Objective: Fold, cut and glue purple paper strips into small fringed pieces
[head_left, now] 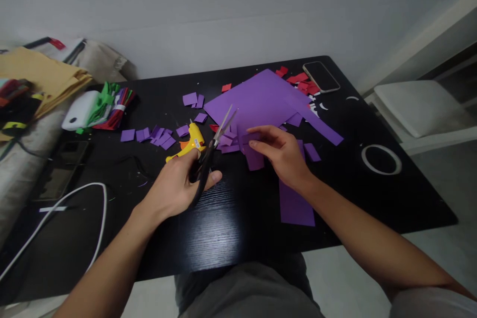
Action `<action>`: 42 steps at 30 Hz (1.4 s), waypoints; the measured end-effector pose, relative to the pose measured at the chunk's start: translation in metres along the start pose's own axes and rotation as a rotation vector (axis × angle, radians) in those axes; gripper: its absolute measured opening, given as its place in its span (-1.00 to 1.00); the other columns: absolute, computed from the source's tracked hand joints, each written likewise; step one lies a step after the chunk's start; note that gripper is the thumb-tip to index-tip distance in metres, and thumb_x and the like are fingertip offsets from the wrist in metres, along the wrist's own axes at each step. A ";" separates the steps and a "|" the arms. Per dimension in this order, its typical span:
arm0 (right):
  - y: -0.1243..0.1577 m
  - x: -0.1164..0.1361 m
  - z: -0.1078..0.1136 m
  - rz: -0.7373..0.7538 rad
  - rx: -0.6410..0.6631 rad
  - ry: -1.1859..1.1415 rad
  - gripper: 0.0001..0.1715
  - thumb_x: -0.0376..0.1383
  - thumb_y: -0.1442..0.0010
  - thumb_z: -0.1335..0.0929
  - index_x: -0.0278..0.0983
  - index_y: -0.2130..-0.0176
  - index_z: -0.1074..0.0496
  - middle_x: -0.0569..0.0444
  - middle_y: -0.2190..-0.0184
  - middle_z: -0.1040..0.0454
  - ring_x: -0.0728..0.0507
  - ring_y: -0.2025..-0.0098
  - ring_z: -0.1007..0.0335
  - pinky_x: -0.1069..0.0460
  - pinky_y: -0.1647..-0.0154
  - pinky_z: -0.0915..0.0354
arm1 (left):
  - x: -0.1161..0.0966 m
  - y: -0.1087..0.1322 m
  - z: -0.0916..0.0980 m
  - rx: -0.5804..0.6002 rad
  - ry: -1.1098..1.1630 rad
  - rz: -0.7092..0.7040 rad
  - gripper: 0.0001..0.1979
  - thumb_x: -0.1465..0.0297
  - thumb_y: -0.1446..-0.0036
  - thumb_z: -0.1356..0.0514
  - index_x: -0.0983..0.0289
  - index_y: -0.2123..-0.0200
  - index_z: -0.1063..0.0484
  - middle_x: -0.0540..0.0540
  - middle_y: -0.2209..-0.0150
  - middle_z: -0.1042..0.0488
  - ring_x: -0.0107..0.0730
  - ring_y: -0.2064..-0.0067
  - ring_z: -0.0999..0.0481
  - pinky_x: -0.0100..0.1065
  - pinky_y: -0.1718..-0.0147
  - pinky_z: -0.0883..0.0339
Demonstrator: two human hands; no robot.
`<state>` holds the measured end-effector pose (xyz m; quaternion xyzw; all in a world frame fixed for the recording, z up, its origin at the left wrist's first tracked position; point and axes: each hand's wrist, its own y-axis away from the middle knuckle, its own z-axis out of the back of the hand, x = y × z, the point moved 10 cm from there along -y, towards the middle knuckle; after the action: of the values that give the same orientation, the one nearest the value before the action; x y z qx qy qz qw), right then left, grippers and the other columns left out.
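My left hand (177, 184) is closed round the black handles of a pair of scissors (222, 126), whose blades stand slightly apart and point up and away. Between the fingertips of my right hand (285, 154) is a small piece of purple paper (254, 158). A large purple sheet (257, 99) lies beyond my hands, with small purple cuttings (229, 140) at its near edge. Close by my left hand rests a yellow glue gun (194, 138). A purple paper strip (296, 206) lies under my right wrist.
Purple squares (160, 136) are scattered on the black table (238, 243). Red scraps (303, 82) and a phone (321, 76) lie at the back right, a white ring (381, 159) nearer. Leftward are bundled coloured strips (108, 107), a dark phone (61, 171) and a white cable (102, 218).
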<state>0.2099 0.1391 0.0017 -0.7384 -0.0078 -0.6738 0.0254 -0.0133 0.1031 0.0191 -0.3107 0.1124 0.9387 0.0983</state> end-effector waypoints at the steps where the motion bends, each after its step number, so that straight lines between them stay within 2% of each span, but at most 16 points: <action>1: 0.000 -0.001 0.000 -0.007 0.004 -0.015 -0.74 -0.28 -0.07 -0.59 -0.13 0.17 -0.68 0.14 0.28 -0.61 -0.12 0.17 -0.53 -0.08 -0.01 -0.48 | 0.000 0.000 0.001 -0.007 0.028 0.001 -0.54 -0.07 -0.22 -0.21 0.23 0.34 -0.36 -0.06 0.51 -0.33 -0.41 0.50 -0.29 -0.39 0.51 -0.14; 5: -0.001 -0.008 -0.003 -0.052 0.015 -0.132 -0.72 -0.31 0.01 -0.64 -0.17 0.26 -0.61 0.14 0.24 -0.61 -0.10 0.12 -0.54 -0.03 0.00 -0.49 | 0.004 -0.001 0.002 -0.063 0.200 0.024 -0.56 -0.04 -0.25 -0.22 0.26 0.28 -0.47 -0.02 0.44 -0.42 -0.39 0.43 -0.36 -0.38 0.45 -0.21; 7: -0.001 -0.011 -0.006 -0.084 0.025 -0.197 -0.69 -0.32 0.04 -0.65 -0.18 0.28 -0.58 0.16 0.27 -0.58 -0.08 0.17 -0.54 -0.01 0.06 -0.52 | 0.005 -0.002 -0.002 -0.069 0.313 0.041 -0.59 0.01 -0.24 -0.27 0.27 0.21 -0.51 0.00 0.37 -0.49 -0.37 0.37 -0.43 -0.38 0.39 -0.27; 10: 0.002 -0.015 -0.014 -0.143 0.087 -0.265 -0.65 -0.32 -0.01 -0.63 -0.18 0.18 -0.60 0.17 0.29 -0.55 -0.06 0.24 -0.53 -0.02 0.14 -0.56 | 0.004 -0.004 -0.005 -0.092 0.459 0.052 -0.62 0.05 -0.18 -0.35 0.26 0.21 -0.51 0.00 0.35 -0.50 -0.36 0.34 -0.46 -0.38 0.34 -0.33; 13: 0.005 -0.017 -0.021 -0.186 0.147 -0.298 -0.61 -0.32 -0.07 -0.60 -0.16 0.07 -0.63 0.16 0.27 -0.55 -0.06 0.20 -0.54 -0.04 0.09 -0.59 | 0.004 -0.004 -0.005 -0.119 0.531 0.063 -0.61 0.04 -0.15 -0.37 0.27 0.26 -0.50 -0.02 0.42 -0.44 -0.38 0.38 -0.41 -0.39 0.39 -0.30; 15: 0.006 -0.017 -0.023 -0.199 0.162 -0.330 -0.65 -0.33 -0.08 -0.60 -0.15 0.10 -0.65 0.17 0.27 -0.55 -0.05 0.18 -0.55 -0.04 0.05 -0.60 | 0.006 -0.003 -0.003 -0.145 0.534 0.072 -0.59 0.02 -0.16 -0.36 0.27 0.25 -0.50 -0.01 0.42 -0.43 -0.38 0.39 -0.39 -0.39 0.41 -0.27; 20: 0.005 -0.020 -0.023 -0.251 0.151 -0.422 -0.67 -0.36 -0.04 -0.62 -0.17 0.17 -0.63 0.18 0.29 -0.60 -0.04 0.19 -0.59 -0.02 0.00 -0.59 | 0.014 0.002 0.010 -0.237 0.421 0.061 -0.58 0.00 -0.20 -0.31 0.27 0.32 -0.44 -0.04 0.44 -0.35 -0.43 0.43 -0.30 -0.38 0.43 -0.19; 23: 0.001 -0.021 -0.018 -0.254 0.112 -0.483 -0.62 -0.38 0.03 -0.66 -0.18 0.21 -0.60 0.21 0.33 -0.62 -0.04 0.22 -0.61 -0.04 0.00 -0.60 | 0.013 0.002 0.012 -0.190 0.335 0.037 -0.58 -0.01 -0.19 -0.29 0.25 0.32 -0.40 -0.05 0.45 -0.32 -0.43 0.44 -0.28 -0.38 0.45 -0.16; 27: -0.003 -0.028 -0.012 -0.299 0.060 -0.568 -0.58 -0.38 0.08 -0.68 -0.17 0.24 -0.57 0.23 0.34 -0.64 -0.06 0.23 -0.64 -0.08 0.00 -0.61 | 0.007 0.000 0.010 -0.121 0.191 -0.001 -0.58 -0.01 -0.15 -0.30 0.24 0.28 -0.38 -0.03 0.39 -0.37 -0.38 0.40 -0.34 -0.35 0.40 -0.22; 33: -0.006 -0.041 -0.009 -0.390 0.018 -0.676 -0.55 -0.38 0.12 -0.70 -0.16 0.25 -0.57 0.25 0.34 -0.67 -0.03 0.25 -0.65 -0.02 -0.03 -0.59 | -0.003 0.001 0.010 -0.172 -0.064 -0.038 -0.61 0.03 -0.13 -0.27 0.21 0.41 -0.28 0.00 0.46 -0.39 -0.36 0.45 -0.37 -0.34 0.42 -0.19; 36: -0.006 -0.039 -0.009 -0.375 0.010 -0.673 -0.55 -0.39 0.13 -0.70 -0.18 0.25 -0.59 0.24 0.34 -0.68 -0.03 0.25 -0.66 0.00 -0.01 -0.60 | -0.003 0.000 0.005 -0.127 -0.193 -0.016 -0.66 0.07 -0.14 -0.22 0.19 0.43 -0.26 0.02 0.48 -0.42 -0.31 0.47 -0.39 -0.32 0.43 -0.13; 42: -0.006 -0.033 -0.007 -0.312 -0.002 -0.617 -0.58 -0.39 0.13 -0.68 -0.18 0.26 -0.61 0.21 0.35 -0.69 -0.06 0.24 -0.66 -0.03 -0.01 -0.60 | -0.005 -0.001 -0.005 -0.037 -0.323 -0.033 -0.76 0.15 -0.15 -0.19 0.20 0.36 -0.32 0.10 0.36 -0.53 -0.20 0.39 -0.49 -0.28 0.39 -0.17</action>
<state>0.1993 0.1458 -0.0304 -0.8973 -0.1270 -0.4146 -0.0821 -0.0060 0.1021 0.0182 -0.1591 0.0727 0.9766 0.1250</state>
